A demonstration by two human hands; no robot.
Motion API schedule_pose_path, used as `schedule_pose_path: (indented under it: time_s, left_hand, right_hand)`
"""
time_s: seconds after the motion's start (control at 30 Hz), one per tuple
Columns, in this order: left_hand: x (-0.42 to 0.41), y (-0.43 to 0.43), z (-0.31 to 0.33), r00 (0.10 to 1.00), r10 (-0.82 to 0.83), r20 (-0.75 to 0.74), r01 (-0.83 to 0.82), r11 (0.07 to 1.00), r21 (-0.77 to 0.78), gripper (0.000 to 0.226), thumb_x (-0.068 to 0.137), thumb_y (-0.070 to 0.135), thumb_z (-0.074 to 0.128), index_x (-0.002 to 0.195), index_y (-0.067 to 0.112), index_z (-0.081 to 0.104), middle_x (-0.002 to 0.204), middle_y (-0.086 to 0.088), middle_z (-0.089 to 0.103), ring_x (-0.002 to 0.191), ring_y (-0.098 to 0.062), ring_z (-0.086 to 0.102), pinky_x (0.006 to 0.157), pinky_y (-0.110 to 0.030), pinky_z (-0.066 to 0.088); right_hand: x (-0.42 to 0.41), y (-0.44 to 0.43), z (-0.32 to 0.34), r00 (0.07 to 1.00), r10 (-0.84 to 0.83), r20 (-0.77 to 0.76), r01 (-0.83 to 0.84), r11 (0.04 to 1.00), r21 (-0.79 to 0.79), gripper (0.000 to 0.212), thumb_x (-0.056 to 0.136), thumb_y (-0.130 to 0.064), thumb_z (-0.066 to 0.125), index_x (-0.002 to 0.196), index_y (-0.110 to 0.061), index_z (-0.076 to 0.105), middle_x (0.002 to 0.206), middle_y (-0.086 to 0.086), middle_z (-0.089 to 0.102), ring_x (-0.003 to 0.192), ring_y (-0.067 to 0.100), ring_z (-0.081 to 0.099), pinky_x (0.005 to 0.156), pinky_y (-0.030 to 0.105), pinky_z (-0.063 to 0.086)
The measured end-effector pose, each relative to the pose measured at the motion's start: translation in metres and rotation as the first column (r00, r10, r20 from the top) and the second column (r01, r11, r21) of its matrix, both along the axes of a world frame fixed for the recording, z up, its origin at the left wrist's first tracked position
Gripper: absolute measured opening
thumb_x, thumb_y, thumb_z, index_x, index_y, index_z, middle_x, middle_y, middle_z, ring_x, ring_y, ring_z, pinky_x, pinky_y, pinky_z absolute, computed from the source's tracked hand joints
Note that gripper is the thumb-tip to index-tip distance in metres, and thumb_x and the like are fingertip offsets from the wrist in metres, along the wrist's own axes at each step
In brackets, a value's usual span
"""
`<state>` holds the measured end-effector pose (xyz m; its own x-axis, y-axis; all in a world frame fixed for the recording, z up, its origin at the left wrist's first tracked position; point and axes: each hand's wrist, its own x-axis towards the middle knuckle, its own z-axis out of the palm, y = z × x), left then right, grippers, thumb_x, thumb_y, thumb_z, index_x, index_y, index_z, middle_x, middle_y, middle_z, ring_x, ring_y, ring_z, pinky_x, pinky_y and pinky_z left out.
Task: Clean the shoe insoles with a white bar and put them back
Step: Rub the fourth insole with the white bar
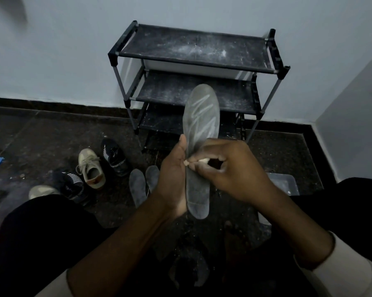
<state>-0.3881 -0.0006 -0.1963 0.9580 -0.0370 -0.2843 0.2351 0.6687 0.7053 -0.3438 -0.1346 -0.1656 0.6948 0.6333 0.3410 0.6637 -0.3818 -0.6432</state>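
Head view is showing the left hand (172,179) gripping a grey insole (202,125) at its 9 o'clock edge, with the thumb (182,144) lying up along that edge and the other fingers hidden behind it. The insole is standing nearly upright in front of the person, its long axis running 12 to 6, toe end at 12. The right hand (230,170) is sitting on the 4 o'clock side, fingers curled and pinching a small white bar (203,160) against the insole's middle, close to the left thumb. White streaks (204,110) are lying toward 12 from the bar. The heel half toward 6 is looking unmarked, so the next strokes probably need to travel down that way. Two more insoles (138,187) are lying on the floor (52,142) at 9 o'clock of the left hand, just beside the shoes (90,168).
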Motion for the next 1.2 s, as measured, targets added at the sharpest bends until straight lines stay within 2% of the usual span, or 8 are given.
schedule_pose_path:
  time_s: [0.13, 0.3, 0.5, 0.7, 0.83, 0.97, 1.07, 1.2]
  left_hand:
    - [-0.001, -0.005, -0.004, 1.000, -0.006, 0.003, 0.006, 1.000, 0.027, 0.060, 0.110, 0.048, 0.028, 0.142, 0.005, 0.054, 0.137, -0.016, 0.065, 0.129, -0.024, 0.062, 0.105, -0.036, 0.053]
    - [0.000, 0.002, -0.002, 1.000, 0.011, 0.001, -0.011, 0.999, 0.037, 0.059, 0.109, 0.051, 0.029, 0.135, 0.008, 0.060, 0.125, -0.014, 0.073, 0.117, -0.024, 0.070, 0.089, -0.034, 0.061]
    - [-0.001, -0.005, -0.004, 1.000, -0.001, -0.030, 0.003, 0.996, 0.092, 0.063, 0.108, 0.051, 0.027, 0.141, 0.004, 0.055, 0.132, -0.015, 0.069, 0.124, -0.023, 0.066, 0.096, -0.032, 0.058]
    - [0.001, -0.001, -0.006, 1.000, 0.001, -0.013, 0.001, 0.984, 0.176, 0.069, 0.106, 0.058, 0.024, 0.134, 0.006, 0.060, 0.124, -0.014, 0.073, 0.117, -0.021, 0.070, 0.092, -0.031, 0.061]
    - [0.007, -0.005, -0.014, 0.999, -0.027, -0.034, 0.034, 0.977, 0.212, 0.083, 0.096, 0.072, 0.043, 0.151, 0.010, 0.044, 0.144, -0.013, 0.061, 0.132, -0.024, 0.060, 0.113, -0.047, 0.045]
    - [0.007, -0.002, -0.022, 0.991, -0.123, 0.057, 0.118, 0.989, 0.086, 0.052, 0.105, 0.031, 0.047, 0.152, 0.008, 0.043, 0.147, -0.015, 0.058, 0.137, -0.028, 0.055, 0.115, -0.049, 0.044]
    - [0.006, -0.002, -0.022, 0.960, -0.193, 0.205, 0.197, 0.980, 0.002, 0.066, 0.091, -0.005, 0.042, 0.156, 0.008, 0.035, 0.150, -0.018, 0.053, 0.136, -0.033, 0.055, 0.107, -0.048, 0.050]
    - [0.011, -0.002, -0.024, 0.967, -0.169, 0.189, 0.129, 0.970, 0.207, 0.069, 0.073, -0.009, 0.049, 0.142, -0.008, 0.042, 0.111, -0.014, 0.065, 0.102, -0.023, 0.066, 0.083, -0.035, 0.056]
  right_hand:
    - [0.012, 0.004, -0.001, 0.982, -0.164, 0.095, 0.157, 0.985, 0.072, 0.009, 0.088, -0.013, 0.074, 0.094, -0.016, 0.080, 0.084, -0.006, 0.070, 0.076, 0.007, 0.066, 0.068, 0.037, 0.055]
    - [0.000, -0.002, 0.000, 0.998, -0.015, -0.055, 0.014, 1.000, -0.013, 0.012, 0.087, -0.014, 0.078, 0.098, -0.019, 0.081, 0.085, -0.013, 0.070, 0.078, 0.003, 0.067, 0.068, 0.018, 0.051]
    - [0.012, 0.001, -0.005, 0.984, -0.171, 0.055, 0.169, 0.984, 0.052, 0.010, 0.087, -0.014, 0.077, 0.096, -0.018, 0.081, 0.085, -0.009, 0.072, 0.077, 0.004, 0.067, 0.068, 0.031, 0.055]
    - [0.006, -0.003, -0.004, 0.997, -0.083, -0.004, 0.083, 0.996, -0.037, 0.011, 0.087, -0.016, 0.077, 0.097, -0.020, 0.080, 0.087, -0.012, 0.071, 0.079, 0.002, 0.065, 0.069, 0.020, 0.052]
    - [0.016, -0.003, -0.004, 0.973, -0.229, 0.034, 0.228, 0.973, 0.032, 0.009, 0.087, -0.016, 0.077, 0.095, -0.018, 0.081, 0.085, -0.009, 0.072, 0.077, 0.001, 0.065, 0.067, 0.013, 0.047]
    - [0.014, -0.006, -0.001, 0.971, -0.239, -0.023, 0.240, 0.969, 0.053, 0.010, 0.088, -0.015, 0.077, 0.097, -0.017, 0.081, 0.085, -0.009, 0.072, 0.076, 0.001, 0.066, 0.065, 0.009, 0.045]
    - [0.020, -0.010, 0.006, 0.969, -0.226, -0.100, 0.233, 0.970, 0.067, 0.008, 0.089, -0.017, 0.077, 0.096, -0.017, 0.082, 0.082, -0.014, 0.071, 0.074, 0.000, 0.068, 0.062, 0.009, 0.046]
    - [0.014, -0.010, 0.008, 0.988, -0.105, -0.116, 0.105, 0.994, -0.002, 0.010, 0.089, -0.017, 0.077, 0.098, -0.017, 0.081, 0.087, -0.015, 0.072, 0.079, -0.003, 0.068, 0.066, 0.010, 0.049]
